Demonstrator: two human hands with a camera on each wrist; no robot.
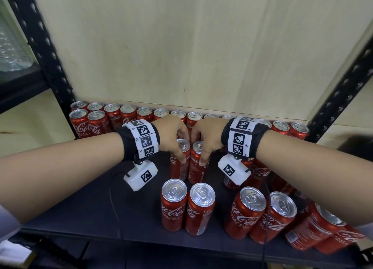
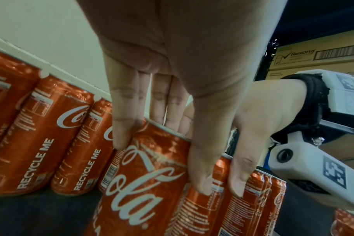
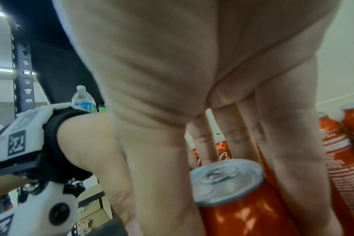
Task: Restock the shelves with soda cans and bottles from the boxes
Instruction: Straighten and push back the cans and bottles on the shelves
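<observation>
Two cans (image 1: 180, 157), one per hand (image 1: 173, 135)

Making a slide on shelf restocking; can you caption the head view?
Left hand and right hand each grip a red can on the dark shelf.

The left hand (image 2: 172, 67) grips an upright red can (image 2: 152, 183) from above (thumb on its front), the right hand's (image 2: 259, 121) thumb on the neighbouring can (image 2: 251, 206)
</observation>
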